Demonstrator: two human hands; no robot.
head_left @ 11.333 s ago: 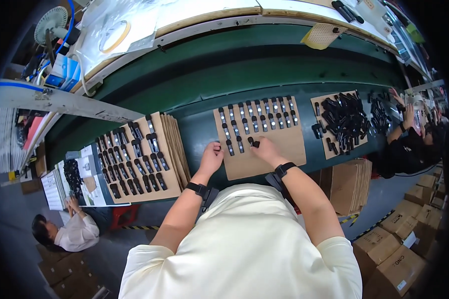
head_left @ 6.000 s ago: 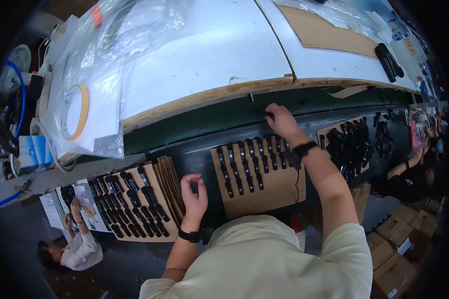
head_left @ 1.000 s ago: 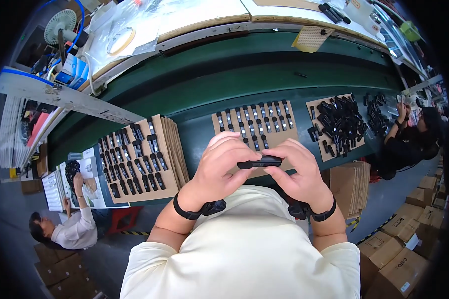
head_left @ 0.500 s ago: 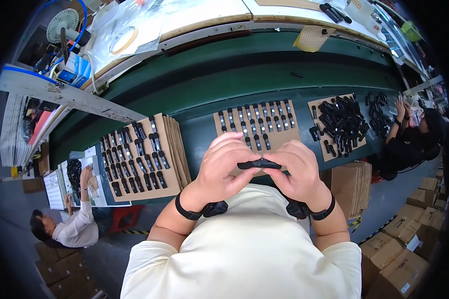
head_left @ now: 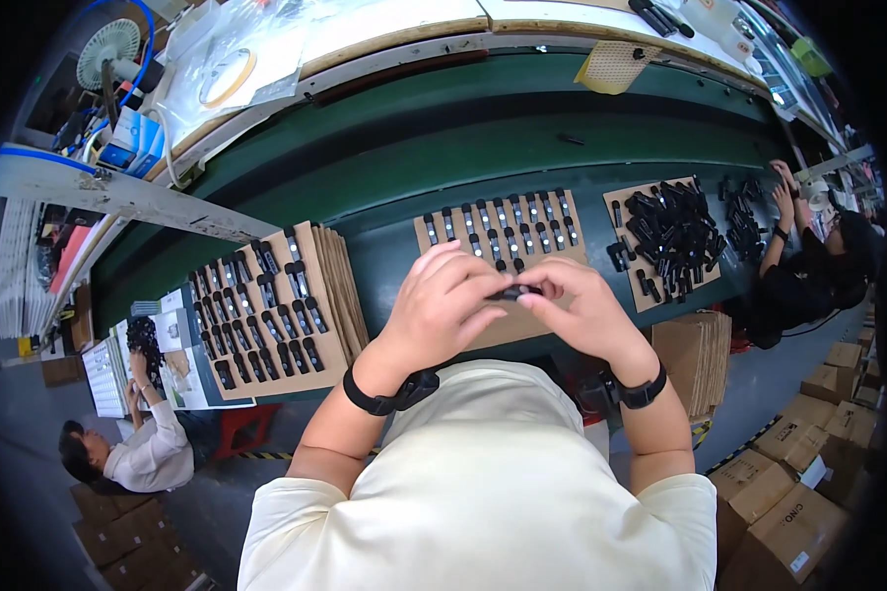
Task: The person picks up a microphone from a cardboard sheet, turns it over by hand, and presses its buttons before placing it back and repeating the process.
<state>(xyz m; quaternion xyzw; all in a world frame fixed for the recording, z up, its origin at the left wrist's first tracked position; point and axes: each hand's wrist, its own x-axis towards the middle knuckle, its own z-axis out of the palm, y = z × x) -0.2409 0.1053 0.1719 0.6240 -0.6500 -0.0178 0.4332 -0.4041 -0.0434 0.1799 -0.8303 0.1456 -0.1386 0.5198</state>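
Both hands hold a small black clip-on microphone (head_left: 512,293) in front of my chest. My left hand (head_left: 439,307) is closed on its left end between thumb and fingers. My right hand (head_left: 591,310) pinches its right end with thumb and forefinger. Just beyond my hands lies a cardboard sheet (head_left: 574,258) with rows of similar black microphones (head_left: 500,219); my hands hide its near part. To the right, a heap of black microphones (head_left: 670,231) covers another cardboard sheet (head_left: 644,303).
At left, rows of microphones (head_left: 256,325) lie on a stack of cardboard sheets (head_left: 337,286). A metal beam (head_left: 148,202) slants across the green bench (head_left: 394,133). One co-worker (head_left: 148,448) sits at left, another (head_left: 818,256) at right. Cardboard boxes (head_left: 784,522) stand lower right.
The microphone has turned in my fingers, so its end port no longer faces me. My hands have shifted slightly away from my chest, and my right fingers have changed their grip.
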